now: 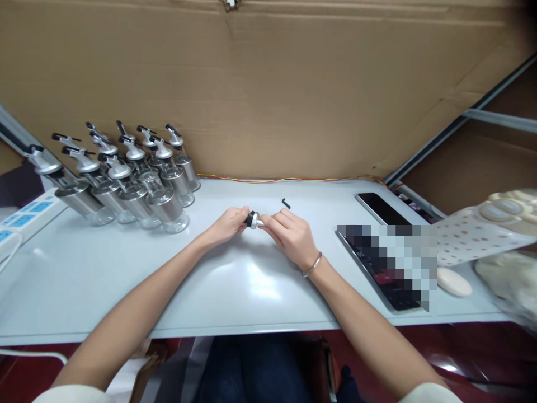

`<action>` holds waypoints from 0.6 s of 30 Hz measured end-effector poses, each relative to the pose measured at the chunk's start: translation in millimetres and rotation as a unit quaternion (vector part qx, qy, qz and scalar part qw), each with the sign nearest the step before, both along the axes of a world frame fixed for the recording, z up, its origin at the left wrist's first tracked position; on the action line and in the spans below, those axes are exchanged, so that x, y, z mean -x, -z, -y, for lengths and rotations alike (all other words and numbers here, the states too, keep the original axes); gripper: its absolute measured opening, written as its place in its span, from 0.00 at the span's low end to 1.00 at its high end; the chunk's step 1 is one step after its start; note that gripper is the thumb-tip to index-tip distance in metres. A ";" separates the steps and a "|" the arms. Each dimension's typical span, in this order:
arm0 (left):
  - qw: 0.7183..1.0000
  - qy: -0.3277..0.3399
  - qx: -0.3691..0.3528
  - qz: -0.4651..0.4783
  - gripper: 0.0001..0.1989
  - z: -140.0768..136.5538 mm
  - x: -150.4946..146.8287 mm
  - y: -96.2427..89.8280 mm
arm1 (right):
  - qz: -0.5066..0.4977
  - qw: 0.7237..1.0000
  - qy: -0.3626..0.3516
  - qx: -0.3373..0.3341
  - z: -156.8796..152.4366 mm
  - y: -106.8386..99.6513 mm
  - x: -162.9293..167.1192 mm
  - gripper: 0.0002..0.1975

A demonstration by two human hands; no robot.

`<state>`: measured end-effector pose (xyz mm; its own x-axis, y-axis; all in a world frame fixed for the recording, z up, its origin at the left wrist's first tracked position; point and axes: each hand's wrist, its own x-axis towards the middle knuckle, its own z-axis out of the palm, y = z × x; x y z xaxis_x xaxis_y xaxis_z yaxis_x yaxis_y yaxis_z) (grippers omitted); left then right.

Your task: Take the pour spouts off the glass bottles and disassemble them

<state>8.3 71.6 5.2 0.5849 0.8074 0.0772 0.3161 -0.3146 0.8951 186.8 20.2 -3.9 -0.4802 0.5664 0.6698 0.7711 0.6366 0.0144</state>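
Note:
Above the middle of the table, my left hand (pixel 232 225) is closed on the black end of a small silver and black bottle pourer (pixel 253 220). From the other side, the bent fingers of my right hand (pixel 291 232) pinch its silver spout; the fingertips partly hide it. A small black lever-like piece (pixel 286 203) lies on the table just beyond my right hand. To the left stand several glass bottles with metal sleeves (pixel 136 201), most topped with similar pourers. A bottle at the front right of the group (pixel 164 206) shows a bare glass neck.
A white power strip (pixel 29 215) lies at the left edge. On the right are a phone (pixel 384 208), a partly blurred tablet (pixel 377 274), a pale oval object (pixel 454 281) and a dotted bag (pixel 474 235). Cardboard (pixel 268 95) walls the back, with thin wires along its foot.

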 end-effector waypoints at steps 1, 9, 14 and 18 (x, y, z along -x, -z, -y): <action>1.000 -0.003 -0.005 0.000 0.30 1.0 -0.5 0.7 | -0.007 1.000 -0.001 0.009 -0.3 0.8 -0.4 0.14; 0.991 -0.056 -0.118 -0.031 0.25 4.2 -2.2 13.7 | -0.101 0.989 -0.013 0.107 -0.8 8.2 -0.6 0.17; 0.969 -0.072 -0.226 -0.064 0.20 2.6 0.6 17.1 | -0.146 0.976 -0.019 0.159 2.8 8.4 1.8 0.15; 0.940 -0.087 -0.317 -0.087 0.19 3.2 6.6 15.7 | -0.259 0.930 -0.041 0.257 4.6 10.1 8.5 0.13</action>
<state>1.6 68.4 -10.6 0.4968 0.7160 0.4904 0.5367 -0.6975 0.4747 178.2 15.6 -13.9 -0.2242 0.8511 0.4747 0.5393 0.5141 -0.6670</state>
